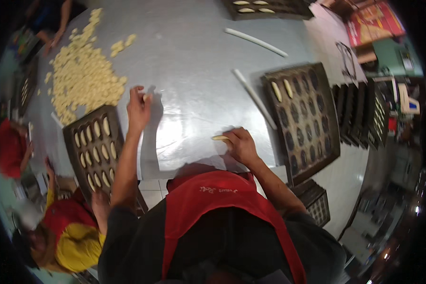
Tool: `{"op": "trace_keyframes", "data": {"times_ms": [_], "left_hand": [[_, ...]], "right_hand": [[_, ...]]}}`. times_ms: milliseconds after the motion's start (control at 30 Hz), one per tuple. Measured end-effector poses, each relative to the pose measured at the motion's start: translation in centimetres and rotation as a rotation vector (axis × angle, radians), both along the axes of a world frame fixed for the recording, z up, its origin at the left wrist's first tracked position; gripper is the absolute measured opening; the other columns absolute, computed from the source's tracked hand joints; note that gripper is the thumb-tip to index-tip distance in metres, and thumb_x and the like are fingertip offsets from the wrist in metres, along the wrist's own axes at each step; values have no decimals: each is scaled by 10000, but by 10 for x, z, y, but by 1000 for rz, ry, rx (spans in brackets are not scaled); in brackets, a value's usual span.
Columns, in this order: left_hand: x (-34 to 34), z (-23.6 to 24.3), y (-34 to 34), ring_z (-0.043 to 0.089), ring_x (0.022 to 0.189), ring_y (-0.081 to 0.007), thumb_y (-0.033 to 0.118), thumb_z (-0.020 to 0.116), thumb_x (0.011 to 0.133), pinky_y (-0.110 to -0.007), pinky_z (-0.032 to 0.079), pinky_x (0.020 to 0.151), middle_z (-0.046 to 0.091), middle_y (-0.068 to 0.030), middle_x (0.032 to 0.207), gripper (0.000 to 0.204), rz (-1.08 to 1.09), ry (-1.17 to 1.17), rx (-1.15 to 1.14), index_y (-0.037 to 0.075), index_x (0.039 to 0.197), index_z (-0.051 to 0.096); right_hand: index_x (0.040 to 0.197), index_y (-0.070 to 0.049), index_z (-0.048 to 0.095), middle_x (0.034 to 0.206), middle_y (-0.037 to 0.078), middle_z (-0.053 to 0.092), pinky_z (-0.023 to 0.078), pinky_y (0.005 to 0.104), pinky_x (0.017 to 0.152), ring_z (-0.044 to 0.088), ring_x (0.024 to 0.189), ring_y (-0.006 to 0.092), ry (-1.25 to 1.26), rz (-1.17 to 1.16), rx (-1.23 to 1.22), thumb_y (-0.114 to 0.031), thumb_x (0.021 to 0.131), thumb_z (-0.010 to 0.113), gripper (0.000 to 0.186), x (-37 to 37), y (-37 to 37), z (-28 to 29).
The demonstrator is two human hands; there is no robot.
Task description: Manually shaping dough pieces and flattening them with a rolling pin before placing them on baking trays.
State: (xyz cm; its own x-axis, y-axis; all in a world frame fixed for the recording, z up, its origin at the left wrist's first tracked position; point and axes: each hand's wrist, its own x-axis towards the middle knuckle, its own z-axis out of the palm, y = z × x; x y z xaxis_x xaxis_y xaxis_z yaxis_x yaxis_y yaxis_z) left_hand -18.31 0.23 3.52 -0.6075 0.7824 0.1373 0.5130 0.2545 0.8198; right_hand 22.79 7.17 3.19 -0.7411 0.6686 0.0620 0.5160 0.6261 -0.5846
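Note:
My left hand (138, 105) is raised over the steel table (189, 57) beside a pile of small pale dough pieces (80, 80), its fingers loosely bent and apart. My right hand (239, 144) grips a slim pale dough roll (220, 137) near the table's front edge. Left of me, a dark moulded tray (71, 135) holds rows of elongated dough pieces. Right of me, a larger tray (300, 170) has two dough pieces (282, 89) in its top-left cups; its other visible cups look unfilled. A white rod (254, 98) lies beside that tray.
Another rod (255, 41) and filled tray (270, 14) lie at the back. Stacked trays (352, 111) stand right, more trays (317, 208) below. Other people work left: a red-clad person (9, 146), one in yellow (78, 241), and hands (54, 40) at top left.

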Motion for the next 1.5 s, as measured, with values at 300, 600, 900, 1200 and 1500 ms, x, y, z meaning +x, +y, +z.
{"op": "trace_keyframes", "data": {"times_ms": [300,600,900,1200,1500], "left_hand": [[167,-29,-63,665,937,-115,70,709,1062,-277,553,863,720,-39,1085,106,81,-1031,31,46,1159,672],[230,-40,-17,698,877,-151,52,811,979,-306,585,775,745,-66,1030,221,73,-700,67,33,1153,677],[259,8,-34,542,1392,-413,241,705,1016,-535,439,1151,532,-240,1604,488,-357,547,-167,46,1460,653],[192,-7,43,236,1656,-455,348,574,1078,-594,169,1339,253,-283,1781,750,-146,742,-270,30,1713,334],[266,-28,-71,409,1578,-385,294,602,1065,-504,308,1310,465,-233,1670,671,-585,513,-222,-31,1630,442]], "right_hand": [[1118,22,685,1219,168,739,615,370,823,729,1011,221,1034,-713,-32,-57,969,795,202,65,204,87],[1414,-59,638,1326,242,690,526,513,1070,658,1227,447,102,-369,263,-28,880,757,548,89,179,2],[1307,-28,698,1195,142,708,497,512,1002,634,1162,384,24,-114,225,-99,938,739,378,27,70,-38],[1246,-2,682,1186,164,694,518,498,1011,623,1115,403,284,153,146,-85,907,762,358,-29,68,-21],[1175,-40,693,1220,142,675,466,510,996,593,1183,381,79,-114,-95,-98,859,806,340,16,47,-43]]}}
